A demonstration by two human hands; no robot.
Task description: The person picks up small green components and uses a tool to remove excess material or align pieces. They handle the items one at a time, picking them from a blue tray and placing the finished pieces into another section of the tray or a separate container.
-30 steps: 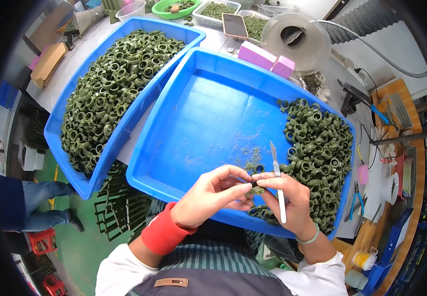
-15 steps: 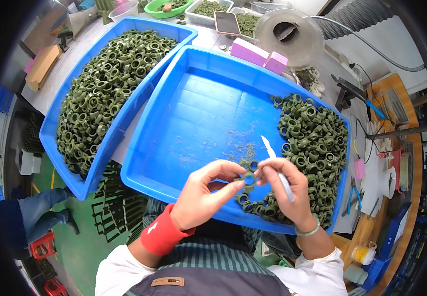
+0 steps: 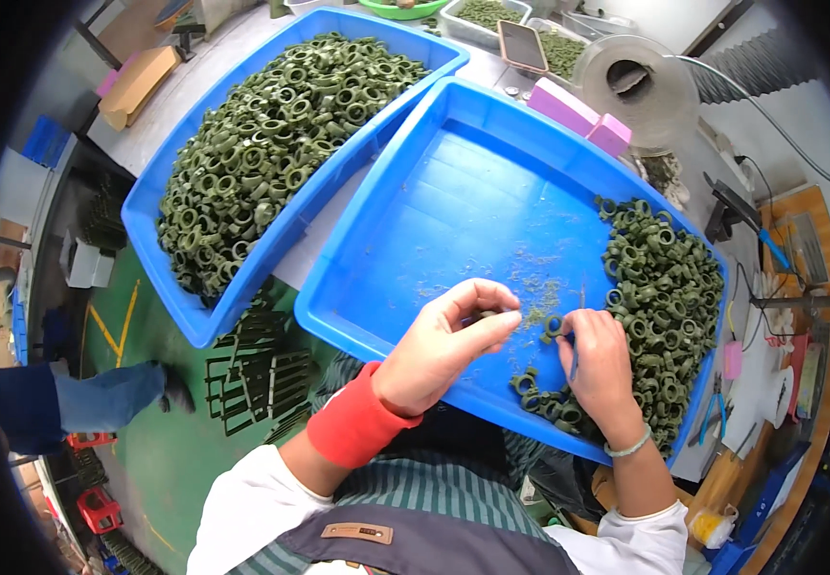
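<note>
My right hand (image 3: 599, 369) is closed around a slim knife (image 3: 574, 359), its narrow blade pointing away from me. A dark green plastic ring (image 3: 554, 327) is at that hand's fingertips, above the blue tray (image 3: 376, 206). My left hand (image 3: 455, 335), with a red wristband, hovers over the tray's near side, fingers curled and thumb close to the forefinger. Whatever lies inside those fingers is mostly hidden. Many similar green rings (image 3: 666, 287) are heaped along the tray's right side. A few loose rings (image 3: 530, 385) lie near its front edge. Fine green shavings (image 3: 539, 287) are scattered mid-tray.
To the left, a second blue tray (image 3: 161, 287) is piled high with green rings. Behind stand pink blocks (image 3: 568, 107), a phone (image 3: 522, 46) and a clear round container (image 3: 637, 91). Pliers (image 3: 715, 412) lie right. A person's legs (image 3: 113, 395) show at left.
My view has shifted, so the trays appear farther right. My hands have moved apart. The ring they worked on together is now at my right hand's fingertips, and the knife has turned more upright.
</note>
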